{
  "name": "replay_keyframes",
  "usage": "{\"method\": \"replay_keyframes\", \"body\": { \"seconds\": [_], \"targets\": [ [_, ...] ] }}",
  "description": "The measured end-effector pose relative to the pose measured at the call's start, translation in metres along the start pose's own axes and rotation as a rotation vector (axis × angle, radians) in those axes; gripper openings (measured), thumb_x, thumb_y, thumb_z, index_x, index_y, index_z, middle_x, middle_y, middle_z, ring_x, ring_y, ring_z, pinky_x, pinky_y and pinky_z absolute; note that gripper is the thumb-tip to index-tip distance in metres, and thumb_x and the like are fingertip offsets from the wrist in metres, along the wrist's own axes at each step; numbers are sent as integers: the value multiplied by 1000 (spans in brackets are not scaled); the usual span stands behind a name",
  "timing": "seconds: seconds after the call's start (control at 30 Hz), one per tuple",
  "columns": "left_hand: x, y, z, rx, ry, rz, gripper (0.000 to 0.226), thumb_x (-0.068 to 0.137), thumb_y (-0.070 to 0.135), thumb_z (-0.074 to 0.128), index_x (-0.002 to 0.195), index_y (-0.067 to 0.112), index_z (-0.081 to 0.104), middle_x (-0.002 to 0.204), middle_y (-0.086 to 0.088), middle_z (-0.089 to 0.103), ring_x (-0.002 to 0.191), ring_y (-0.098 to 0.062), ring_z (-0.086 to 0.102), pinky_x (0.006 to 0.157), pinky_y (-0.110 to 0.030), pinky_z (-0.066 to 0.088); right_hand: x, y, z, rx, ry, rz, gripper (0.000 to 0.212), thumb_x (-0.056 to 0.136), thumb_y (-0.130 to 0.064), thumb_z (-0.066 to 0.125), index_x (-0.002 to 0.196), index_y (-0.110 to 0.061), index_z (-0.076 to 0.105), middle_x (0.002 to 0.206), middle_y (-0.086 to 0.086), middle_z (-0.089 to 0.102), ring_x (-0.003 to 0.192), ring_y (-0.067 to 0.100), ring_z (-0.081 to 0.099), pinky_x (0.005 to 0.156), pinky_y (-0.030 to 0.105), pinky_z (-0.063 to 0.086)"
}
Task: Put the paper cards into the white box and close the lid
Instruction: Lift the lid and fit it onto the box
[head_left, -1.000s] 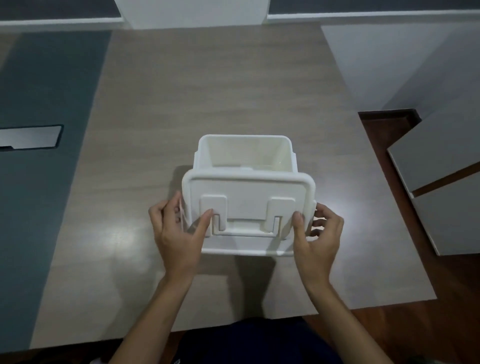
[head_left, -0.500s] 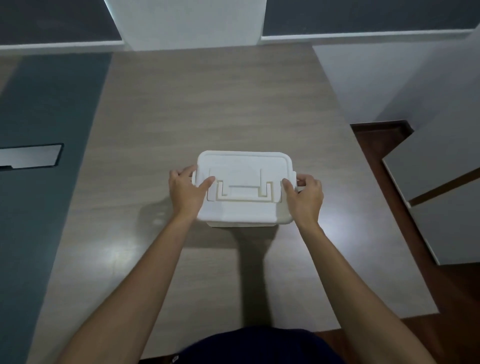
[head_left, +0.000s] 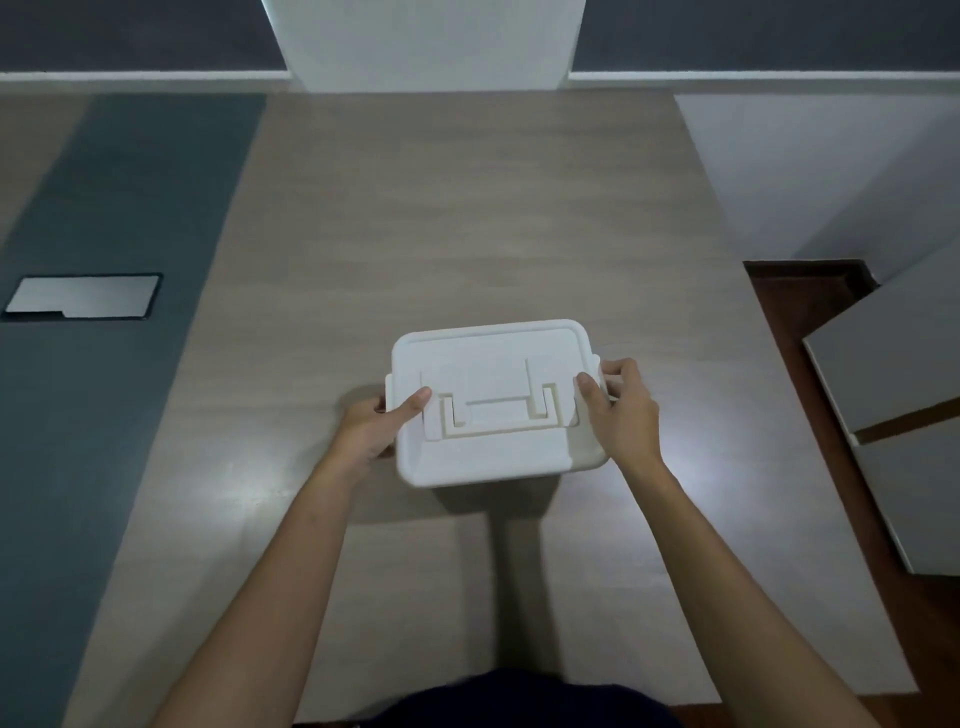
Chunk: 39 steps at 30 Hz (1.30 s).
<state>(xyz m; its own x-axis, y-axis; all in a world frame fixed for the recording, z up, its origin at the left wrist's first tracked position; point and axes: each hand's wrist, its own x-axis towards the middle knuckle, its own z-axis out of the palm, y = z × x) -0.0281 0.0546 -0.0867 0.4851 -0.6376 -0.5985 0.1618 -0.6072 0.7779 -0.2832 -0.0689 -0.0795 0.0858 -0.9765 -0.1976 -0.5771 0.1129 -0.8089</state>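
Shifted slightly since half a second ago, with lid (head_left: 493, 364) now flat over white box (head_left: 519, 452) where a second back it stood tilted up off the open rim; both hands kept at the ends. Left hand (head_left: 371, 426) clasped on the left end of the lid, thumb laid over the top edge, remaining fingers hidden down the side wall. Right hand (head_left: 618, 410) clasped on the right end likewise, thumb on top, fingers curled round what looks like a side latch, too small to confirm. Box held squarely between the two, straight ahead of the body, long axis running left to right, neither hand nearer than the other. Recessed carry handle (head_left: 498, 413) lying flat in the lid top between the thumbs. No paper cards visible anywhere, presumably inside, though impossible to verify with the lid down. Probably near the end of the task: left to do, pressing down evenly at both ends so the lid seats or clips. Box resting on wooden surface (head_left: 467, 234), near its front half; grey inset plate (head_left: 83, 296) well apart to the left.
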Motion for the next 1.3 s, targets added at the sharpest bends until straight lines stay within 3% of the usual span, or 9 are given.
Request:
{"method": "replay_keyframes", "body": {
  "seconds": [0.13, 0.3, 0.47, 0.63, 0.77, 0.9, 0.97, 1.1, 1.3],
  "targets": [
    [1, -6, -8, -5, -18, -73, 74, 59, 69, 75, 108, 15, 70, 100, -2, 77, 92, -21, 73, 87, -43, 58, 0, -4, 8, 25, -34, 19, 29, 95, -33, 54, 116, -13, 51, 107, 1, 63, 91, 18, 58, 59, 15, 38],
    [4, -2, -11, -31, -43, -103, 70, 65, 65, 74, 110, 11, 69, 103, -4, 77, 93, -22, 73, 74, -33, 58, 6, -5, 10, 100, -80, 102, 29, 93, -35, 56, 116, -19, 48, 103, 2, 62, 82, 9, 58, 59, 19, 40],
    [7, -2, -13, -65, -55, -101, 67, 68, 62, 75, 111, 11, 69, 103, -4, 77, 95, -23, 72, 86, -39, 57, 12, 0, 6, 214, -187, 260, 45, 89, -43, 61, 126, -19, 50, 113, -2, 61, 94, 14, 62, 73, 31, 49],
    [-1, -7, -18, -271, -58, -97, 31, 82, 28, 74, 101, 4, 70, 106, -13, 74, 85, -21, 72, 91, -40, 53, 11, 6, 11, 236, -220, 310, 40, 88, -45, 60, 103, -9, 67, 100, 1, 69, 95, 23, 65, 70, 31, 49],
    [0, -8, -18, -355, -28, -113, 44, 80, 20, 77, 114, -5, 66, 111, -17, 73, 106, -32, 68, 100, -45, 50, 8, 5, 16, 294, -197, 343, 30, 89, -41, 60, 94, -13, 68, 99, 1, 71, 94, 23, 66, 81, 40, 55],
    [7, 9, -16, -294, 70, -29, 39, 74, 22, 82, 104, 0, 69, 102, -10, 75, 94, -29, 71, 85, -37, 57, 11, 2, 17, 321, -183, 359, 26, 87, -40, 63, 87, -14, 67, 96, 3, 71, 90, 24, 67, 81, 42, 55],
    [13, 16, -15, -223, 179, 61, 43, 72, 20, 84, 106, 2, 65, 103, -10, 72, 88, -25, 68, 74, -31, 54, 16, 0, 17, 316, -118, 328, 29, 84, -39, 68, 89, -10, 68, 91, 4, 71, 87, 24, 67, 74, 38, 55],
    [18, 18, -5, 4, 372, 174, 52, 72, 27, 83, 112, 7, 58, 105, -5, 66, 91, -21, 65, 82, -33, 53, 18, -6, 26, 41, 89, 107, 29, 80, -40, 66, 87, -12, 66, 97, 6, 61, 87, 24, 61, 70, 31, 47],
    [10, 3, 10, 107, 529, 371, 35, 82, 27, 74, 110, 11, 61, 103, 0, 71, 90, -16, 66, 81, -32, 53, 4, -6, 37, -102, 203, -134, 42, 97, -26, 54, 135, -7, 53, 94, 5, 53, 86, 16, 48, 78, 24, 36]
  ]
}}
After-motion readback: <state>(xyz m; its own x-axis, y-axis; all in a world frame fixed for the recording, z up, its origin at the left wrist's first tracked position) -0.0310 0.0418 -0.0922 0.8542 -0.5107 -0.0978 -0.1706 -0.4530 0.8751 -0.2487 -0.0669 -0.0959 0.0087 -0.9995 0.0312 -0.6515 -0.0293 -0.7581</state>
